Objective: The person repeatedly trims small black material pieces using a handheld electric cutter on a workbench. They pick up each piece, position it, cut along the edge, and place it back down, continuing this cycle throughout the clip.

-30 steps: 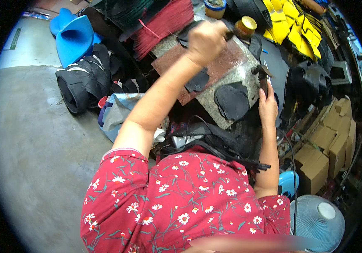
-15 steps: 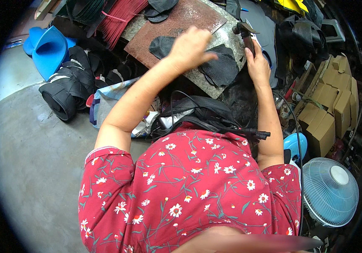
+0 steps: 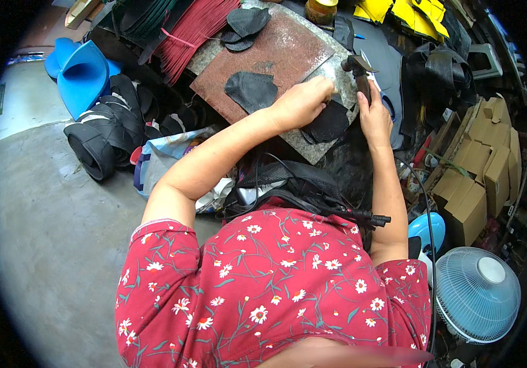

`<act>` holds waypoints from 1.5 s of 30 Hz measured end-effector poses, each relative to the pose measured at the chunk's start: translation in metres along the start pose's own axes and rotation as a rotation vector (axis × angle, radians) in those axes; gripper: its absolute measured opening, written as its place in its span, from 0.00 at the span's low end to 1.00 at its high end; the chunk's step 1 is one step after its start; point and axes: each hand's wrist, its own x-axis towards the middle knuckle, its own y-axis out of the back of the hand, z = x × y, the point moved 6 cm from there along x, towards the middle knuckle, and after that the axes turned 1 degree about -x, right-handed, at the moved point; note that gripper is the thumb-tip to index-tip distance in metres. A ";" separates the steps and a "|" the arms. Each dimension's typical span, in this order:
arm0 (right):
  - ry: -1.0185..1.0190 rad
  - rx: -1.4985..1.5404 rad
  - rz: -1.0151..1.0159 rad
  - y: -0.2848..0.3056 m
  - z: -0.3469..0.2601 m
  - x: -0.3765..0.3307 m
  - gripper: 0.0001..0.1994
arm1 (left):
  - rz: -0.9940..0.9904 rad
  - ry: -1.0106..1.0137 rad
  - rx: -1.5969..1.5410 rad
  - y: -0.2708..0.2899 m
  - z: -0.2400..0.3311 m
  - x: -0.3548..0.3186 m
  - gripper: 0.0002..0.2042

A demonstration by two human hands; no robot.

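Observation:
My left hand [image 3: 305, 104] is closed, its fingertips curled down at a small stack of black leather-like pieces [image 3: 327, 126] on the speckled stone slab [image 3: 312, 151]. What it pinches, if anything, is hidden under the fingers. A hammer [image 3: 362, 84] stands head up in my right hand [image 3: 375, 120], which grips the handle at the slab's right edge. One more black piece [image 3: 250, 91] lies flat on the reddish-brown board [image 3: 288, 58], left of my left hand. Other rounded black pieces [image 3: 249, 22] overlap at the board's far edge.
Red strips [image 3: 191, 35] lie bundled at the back left, near blue foam shapes [image 3: 82, 76] and black rolls [image 3: 105, 129]. Yellow pieces [image 3: 420, 13] and a jar [image 3: 321, 10] are at the back. Cardboard boxes [image 3: 472, 165] and a blue fan [image 3: 478, 294] stand at right.
My left hand has come down and right from over the board to the black stack, its fingers now curled in. The right hand still holds the hammer. The view has shifted slightly.

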 end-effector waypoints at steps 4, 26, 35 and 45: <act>0.027 -0.014 0.029 0.002 -0.003 -0.001 0.25 | 0.086 0.204 -0.265 0.020 -0.034 0.020 0.14; 0.174 0.061 0.082 0.022 -0.046 0.011 0.21 | 0.428 0.120 0.577 0.074 -0.081 0.084 0.12; 0.105 0.076 0.007 0.005 -0.033 0.012 0.23 | 0.346 0.380 -0.475 0.041 -0.118 0.068 0.12; 0.093 0.076 -0.004 0.003 -0.034 0.010 0.23 | 0.382 0.465 -0.584 0.024 -0.130 0.054 0.07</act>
